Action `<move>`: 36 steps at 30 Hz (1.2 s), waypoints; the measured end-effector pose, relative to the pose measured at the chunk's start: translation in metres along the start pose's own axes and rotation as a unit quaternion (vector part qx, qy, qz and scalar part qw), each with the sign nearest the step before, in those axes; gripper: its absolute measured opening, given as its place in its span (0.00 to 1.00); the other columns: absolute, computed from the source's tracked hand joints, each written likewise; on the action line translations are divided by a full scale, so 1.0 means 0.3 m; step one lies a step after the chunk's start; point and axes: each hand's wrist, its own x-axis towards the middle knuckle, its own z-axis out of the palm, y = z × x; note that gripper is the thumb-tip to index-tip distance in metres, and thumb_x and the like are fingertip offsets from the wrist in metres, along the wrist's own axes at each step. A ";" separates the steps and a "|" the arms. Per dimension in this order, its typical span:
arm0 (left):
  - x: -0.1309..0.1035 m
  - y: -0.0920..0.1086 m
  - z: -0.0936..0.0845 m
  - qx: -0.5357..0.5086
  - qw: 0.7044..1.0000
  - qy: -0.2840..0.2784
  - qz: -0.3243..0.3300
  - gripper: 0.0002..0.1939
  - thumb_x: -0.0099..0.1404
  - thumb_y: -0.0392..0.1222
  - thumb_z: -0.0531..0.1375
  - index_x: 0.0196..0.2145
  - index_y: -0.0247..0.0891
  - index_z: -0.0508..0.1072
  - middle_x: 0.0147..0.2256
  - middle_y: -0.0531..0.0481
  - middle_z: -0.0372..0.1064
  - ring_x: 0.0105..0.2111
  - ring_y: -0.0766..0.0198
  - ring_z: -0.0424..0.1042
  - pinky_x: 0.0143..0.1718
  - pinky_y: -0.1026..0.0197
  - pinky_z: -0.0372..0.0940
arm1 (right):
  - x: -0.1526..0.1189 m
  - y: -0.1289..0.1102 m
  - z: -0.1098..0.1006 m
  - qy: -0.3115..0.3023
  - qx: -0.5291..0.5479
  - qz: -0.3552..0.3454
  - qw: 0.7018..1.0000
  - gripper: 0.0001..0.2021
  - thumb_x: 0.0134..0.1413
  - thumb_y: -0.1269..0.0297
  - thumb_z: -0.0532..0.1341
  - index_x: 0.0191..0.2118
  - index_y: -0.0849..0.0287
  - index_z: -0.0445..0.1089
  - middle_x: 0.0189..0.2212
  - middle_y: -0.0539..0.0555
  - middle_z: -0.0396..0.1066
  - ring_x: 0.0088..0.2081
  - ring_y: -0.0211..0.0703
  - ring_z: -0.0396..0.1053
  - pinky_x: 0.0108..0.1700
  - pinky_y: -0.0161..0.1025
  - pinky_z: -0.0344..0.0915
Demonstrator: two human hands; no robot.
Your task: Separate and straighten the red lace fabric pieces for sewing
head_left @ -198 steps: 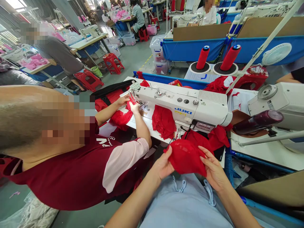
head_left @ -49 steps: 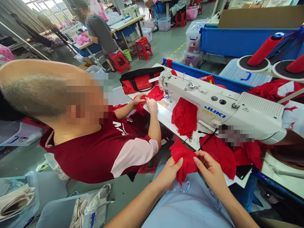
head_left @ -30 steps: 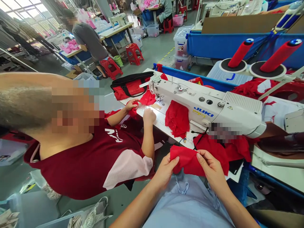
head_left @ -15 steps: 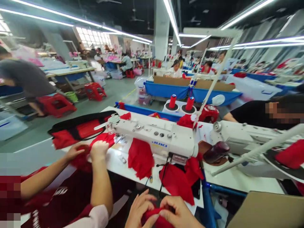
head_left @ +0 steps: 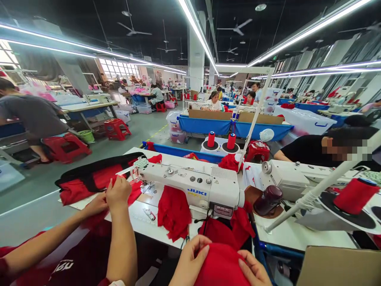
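Note:
At the bottom middle, my left hand (head_left: 192, 260) pinches the left edge of a piece of red fabric (head_left: 222, 264) between thumb and fingers. My right hand (head_left: 253, 268) has its thumb and fingers on the right edge of the same piece. The cloth is spread between them, its lower part cut off by the frame. Just beyond lies more red fabric (head_left: 218, 230) on the table. A white sewing machine (head_left: 190, 178) stands past it, with a bunched red cloth (head_left: 174, 212) in front of its arm.
A co-worker's hands (head_left: 119, 192) hold red cloth at the left by the needle end. A black-and-red bag (head_left: 92, 178) lies behind them. Red thread cones (head_left: 211, 140) stand behind the machine. A second machine (head_left: 285, 178), a dark bottle (head_left: 268, 198) and a cardboard box (head_left: 339, 266) are at right.
My hands have moved apart and slightly up, and the bunched red fabric is now spread out between them. The co-worker's hands have shifted left with their cloth. The view has tilted up.

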 end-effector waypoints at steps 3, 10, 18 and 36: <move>0.027 -0.035 0.013 -0.060 0.993 0.099 0.029 0.24 0.53 0.54 0.59 0.44 0.39 0.71 0.42 0.43 0.72 0.43 0.56 0.69 0.47 0.56 0.62 | 0.063 -0.003 -0.018 0.089 -0.045 -0.050 0.994 0.26 0.43 0.38 0.64 0.38 0.57 0.73 0.35 0.56 0.76 0.42 0.53 0.73 0.47 0.42 0.69; -0.054 -0.078 -0.087 0.031 0.984 0.172 0.027 0.17 0.58 0.51 0.58 0.41 0.40 0.73 0.43 0.42 0.73 0.44 0.53 0.73 0.48 0.51 0.66 | 0.168 0.210 -0.116 0.199 -0.394 -0.241 0.864 0.20 0.57 0.57 0.55 0.53 0.57 0.66 0.49 0.64 0.70 0.49 0.58 0.71 0.48 0.51 0.71; -0.112 -0.037 -0.309 0.047 0.977 0.198 0.069 0.17 0.67 0.48 0.46 0.34 0.48 0.73 0.33 0.48 0.73 0.48 0.52 0.72 0.53 0.49 0.62 | 0.101 0.165 -0.032 0.115 -0.559 -0.374 0.731 0.15 0.60 0.68 0.51 0.50 0.57 0.69 0.50 0.64 0.67 0.50 0.56 0.70 0.47 0.52 0.71; -0.314 0.153 -0.056 0.183 0.975 0.060 0.107 0.12 0.68 0.38 0.52 0.44 0.39 0.73 0.39 0.46 0.74 0.39 0.61 0.71 0.42 0.60 0.64 | 0.011 -0.052 0.203 -0.173 -0.263 -0.065 0.947 0.20 0.52 0.43 0.60 0.37 0.56 0.74 0.33 0.59 0.77 0.33 0.50 0.76 0.37 0.44 0.74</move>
